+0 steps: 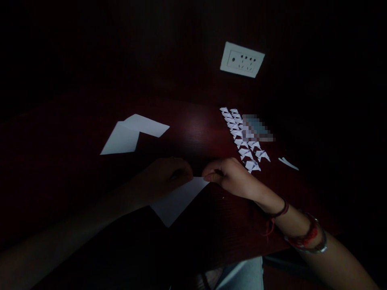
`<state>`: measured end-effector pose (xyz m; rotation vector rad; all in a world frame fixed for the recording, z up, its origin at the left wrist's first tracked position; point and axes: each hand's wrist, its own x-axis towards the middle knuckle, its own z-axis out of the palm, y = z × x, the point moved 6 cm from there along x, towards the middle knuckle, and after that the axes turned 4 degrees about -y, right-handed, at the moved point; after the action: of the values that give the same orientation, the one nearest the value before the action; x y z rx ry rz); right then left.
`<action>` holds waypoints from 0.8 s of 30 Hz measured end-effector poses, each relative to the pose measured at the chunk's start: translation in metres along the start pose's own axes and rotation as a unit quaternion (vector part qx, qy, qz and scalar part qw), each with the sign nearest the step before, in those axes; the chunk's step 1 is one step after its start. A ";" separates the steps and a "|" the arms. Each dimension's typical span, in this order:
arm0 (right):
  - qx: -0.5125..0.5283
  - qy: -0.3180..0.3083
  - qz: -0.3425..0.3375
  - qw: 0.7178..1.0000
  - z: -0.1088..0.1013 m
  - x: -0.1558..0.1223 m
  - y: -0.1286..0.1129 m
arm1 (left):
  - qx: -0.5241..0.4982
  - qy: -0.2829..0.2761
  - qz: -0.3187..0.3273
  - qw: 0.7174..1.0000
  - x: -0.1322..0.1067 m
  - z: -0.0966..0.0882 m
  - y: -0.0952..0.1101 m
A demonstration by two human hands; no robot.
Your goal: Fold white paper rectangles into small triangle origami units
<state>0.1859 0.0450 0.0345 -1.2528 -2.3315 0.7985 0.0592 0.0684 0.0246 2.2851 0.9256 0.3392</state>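
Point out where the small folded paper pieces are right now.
In the head view, the small folded paper pieces lie right of centre on the dark red table, in rows just beyond the right hand, below the power socket.

Worktop (196, 139) was dark red; white paper (121, 139) lay to the left, folded paper pieces (241, 142) in two rows to the right, an obscured item (258, 125) and thin white strips (288, 163) nearby
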 end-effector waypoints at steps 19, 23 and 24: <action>0.049 -0.008 0.045 0.998 0.006 0.003 0.015 | 0.012 -0.020 -0.012 1.000 0.000 0.000 0.005; 0.026 -0.012 -0.010 1.000 0.004 0.007 0.001 | 0.009 0.001 0.002 1.000 -0.001 0.000 0.004; 0.022 -0.007 -0.027 0.999 0.003 0.007 -0.003 | 0.008 0.005 0.003 1.000 -0.001 0.000 0.005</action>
<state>0.1782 0.0486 0.0345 -1.1654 -2.3359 0.8378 0.0607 0.0649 0.0278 2.3029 0.9287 0.3486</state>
